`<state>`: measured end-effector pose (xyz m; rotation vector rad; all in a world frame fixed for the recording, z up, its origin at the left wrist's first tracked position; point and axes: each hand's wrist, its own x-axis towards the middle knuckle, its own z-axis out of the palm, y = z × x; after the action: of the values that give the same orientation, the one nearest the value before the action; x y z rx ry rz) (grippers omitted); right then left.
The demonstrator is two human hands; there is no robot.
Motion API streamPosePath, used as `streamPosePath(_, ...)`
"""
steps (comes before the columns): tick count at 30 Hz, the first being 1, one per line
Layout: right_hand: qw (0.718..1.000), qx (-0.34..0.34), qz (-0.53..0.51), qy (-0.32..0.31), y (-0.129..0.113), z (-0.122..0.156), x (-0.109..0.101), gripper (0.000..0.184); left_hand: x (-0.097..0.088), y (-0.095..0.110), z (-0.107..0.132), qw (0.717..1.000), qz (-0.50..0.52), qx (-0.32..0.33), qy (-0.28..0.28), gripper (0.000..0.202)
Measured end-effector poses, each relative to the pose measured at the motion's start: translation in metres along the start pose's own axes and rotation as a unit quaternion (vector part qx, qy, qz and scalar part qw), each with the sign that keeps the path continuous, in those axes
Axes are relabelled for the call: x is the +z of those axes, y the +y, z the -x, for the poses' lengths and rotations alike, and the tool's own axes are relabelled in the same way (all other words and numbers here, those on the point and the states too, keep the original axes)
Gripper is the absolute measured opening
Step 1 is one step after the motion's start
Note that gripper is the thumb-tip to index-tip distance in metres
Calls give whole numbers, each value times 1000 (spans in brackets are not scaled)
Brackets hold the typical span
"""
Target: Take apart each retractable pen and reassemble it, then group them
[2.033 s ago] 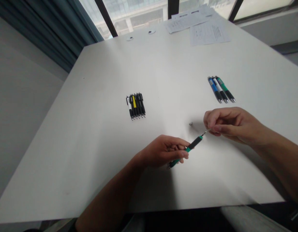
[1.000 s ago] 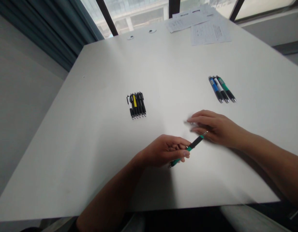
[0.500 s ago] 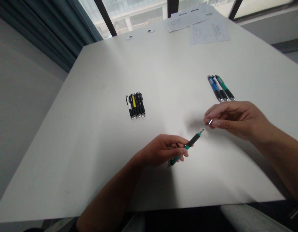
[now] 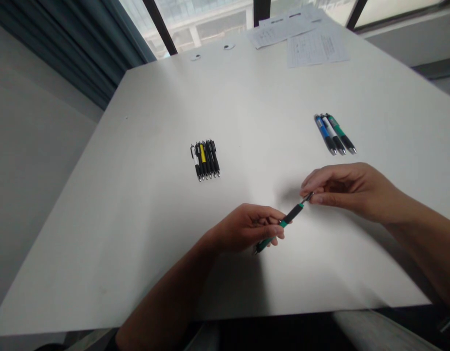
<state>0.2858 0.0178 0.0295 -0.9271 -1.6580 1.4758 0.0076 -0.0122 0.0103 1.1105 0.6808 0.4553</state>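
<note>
Left hand (image 4: 247,228) grasps a green-and-black plastic pen (image 4: 292,215) above the near right of the white worktop (image 4: 137,243), while the right hand (image 4: 351,192) pinches its metal tip (image 4: 310,196) between fingertips.

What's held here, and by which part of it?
A green-and-black pen: the left hand grips its rear barrel, the right hand pinches its metal tip.
</note>
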Motion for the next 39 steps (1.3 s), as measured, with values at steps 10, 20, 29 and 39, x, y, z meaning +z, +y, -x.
streamPosePath(10, 1000, 20, 1, 23, 0, -2, 0, 16, 1, 0, 0, 1000, -5, 0, 5, 38)
streamPosePath(20, 997, 30, 57, -34, 0, 0, 3, 17, 3, 0, -3, 1000, 25, -16, 8, 32)
streamPosePath(29, 973, -17, 211, -91, -5, -4, 8, 32, 3, 4, -3, 1000, 0, -23, -10, 27)
streamPosePath(39, 984, 7, 152, -89, -7, -1, 4, 23, 5, 3, -4, 998, -62, 4, 2, 28)
